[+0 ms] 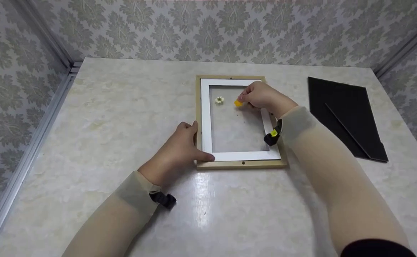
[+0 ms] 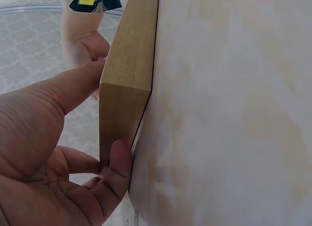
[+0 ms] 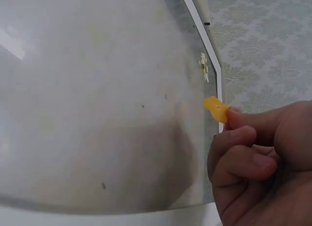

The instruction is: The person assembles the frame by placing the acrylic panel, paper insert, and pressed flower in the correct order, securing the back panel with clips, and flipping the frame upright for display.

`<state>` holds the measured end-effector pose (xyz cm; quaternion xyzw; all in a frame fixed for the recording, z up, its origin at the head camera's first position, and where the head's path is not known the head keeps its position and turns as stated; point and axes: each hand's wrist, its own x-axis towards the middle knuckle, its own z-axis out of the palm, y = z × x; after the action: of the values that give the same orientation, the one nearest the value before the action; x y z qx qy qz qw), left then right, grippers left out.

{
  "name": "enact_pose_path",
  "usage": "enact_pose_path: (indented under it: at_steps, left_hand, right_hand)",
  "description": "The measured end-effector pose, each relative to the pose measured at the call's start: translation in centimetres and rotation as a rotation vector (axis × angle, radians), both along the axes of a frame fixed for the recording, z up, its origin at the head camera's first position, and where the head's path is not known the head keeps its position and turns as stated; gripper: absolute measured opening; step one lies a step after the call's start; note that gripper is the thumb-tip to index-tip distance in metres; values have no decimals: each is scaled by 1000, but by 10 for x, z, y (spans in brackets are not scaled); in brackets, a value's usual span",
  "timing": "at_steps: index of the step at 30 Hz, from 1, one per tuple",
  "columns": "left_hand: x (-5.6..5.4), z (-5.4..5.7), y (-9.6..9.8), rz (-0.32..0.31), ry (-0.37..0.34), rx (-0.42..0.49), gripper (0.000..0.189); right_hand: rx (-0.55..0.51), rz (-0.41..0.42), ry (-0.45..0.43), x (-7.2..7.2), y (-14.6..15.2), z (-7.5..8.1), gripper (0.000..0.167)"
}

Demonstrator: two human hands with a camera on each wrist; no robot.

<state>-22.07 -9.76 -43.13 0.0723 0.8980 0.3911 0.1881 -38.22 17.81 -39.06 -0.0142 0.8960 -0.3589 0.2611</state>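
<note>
A wooden picture frame (image 1: 242, 165) lies on the table, with a white mat (image 1: 244, 156) inside its border and a clear pane (image 1: 240, 132) in the middle. My left hand (image 1: 181, 144) grips the frame's near left corner, thumb on top and fingers along the left side. In the left wrist view, the left hand (image 2: 58, 148) holds that corner between thumb and fingers. Over the pane, my right hand (image 1: 260, 95) pinches a small yellow-orange flower (image 3: 215, 108) between thumb and fingertips. A small white flower (image 1: 219, 100) lies on the pane, left of the right hand.
Black boards (image 1: 344, 117) lie overlapping on the right side of the table. Several tiny dark specks dot the pane. A patterned wall (image 1: 194, 32) stands behind the pale marbled table (image 1: 129, 100), with metal rails at both sides.
</note>
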Motion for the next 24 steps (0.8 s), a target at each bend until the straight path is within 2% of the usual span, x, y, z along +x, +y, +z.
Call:
enact_pose_path:
  at_steps: [8,13,18,21,24]
  left_hand:
    - [0,-1,0,8,-4,8,137]
    - [-1,-2,0,8,-5,12,137]
    - [0,-1,1,7,4,0,137]
    - [0,0,1,10,11,-6,136]
    - [0,-1,0,9,14,3,136]
  right_hand:
    - [73,-4,89,-9,-4,-5,32]
    - [61,-22,118,-9,1,-2,34]
    - [-67,-127,155,0,22,12,38]
    - [-211,-210,229,15,46,19,41]
    - [-340,-286,318,34,74,18,39]
